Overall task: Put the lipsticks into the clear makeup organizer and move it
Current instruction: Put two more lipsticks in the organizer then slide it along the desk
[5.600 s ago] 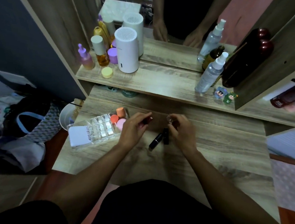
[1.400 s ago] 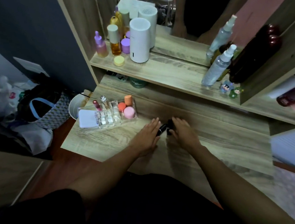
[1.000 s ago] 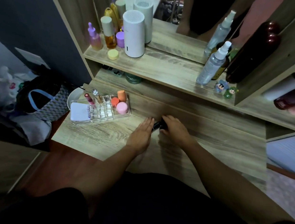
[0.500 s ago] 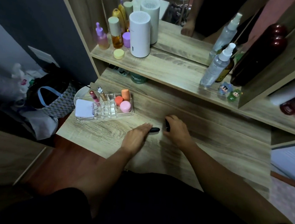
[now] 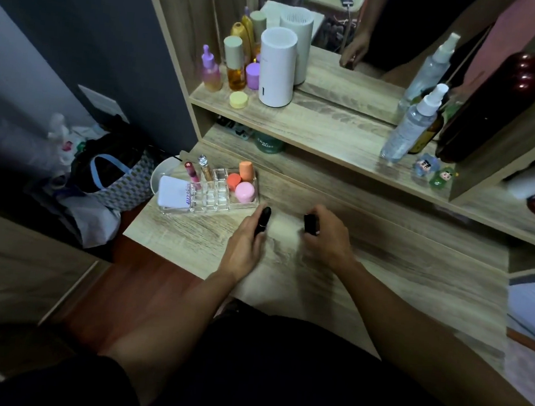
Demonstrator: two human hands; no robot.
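Two black lipsticks are in hand on the dressing table (image 5: 382, 276), both near its middle. The left hand (image 5: 244, 246) has its fingers curled around one lipstick (image 5: 262, 221), whose rounded tip points toward the clear organizer (image 5: 210, 195) just beside it. The right hand (image 5: 327, 236) pinches the other lipstick (image 5: 310, 223) upright between thumb and fingers, though how firm that grip is I cannot tell in this dim view.

The organizer sits at the table's left edge, near the back left corner. A pink-capped tube (image 5: 191, 172) and a gold one (image 5: 205, 170) already stand in its rear slots, a white compact (image 5: 174, 192) fills its left end, and sponges and a pink jar (image 5: 245, 191) fill its right end.

To do this step well, turn the left lipstick upright before reaching over, aim for one of the empty middle slots, and lower it straight down so it does not knock the tubes behind. Steady the light plastic tray if it slides toward the edge, then follow with the right-hand lipstick.
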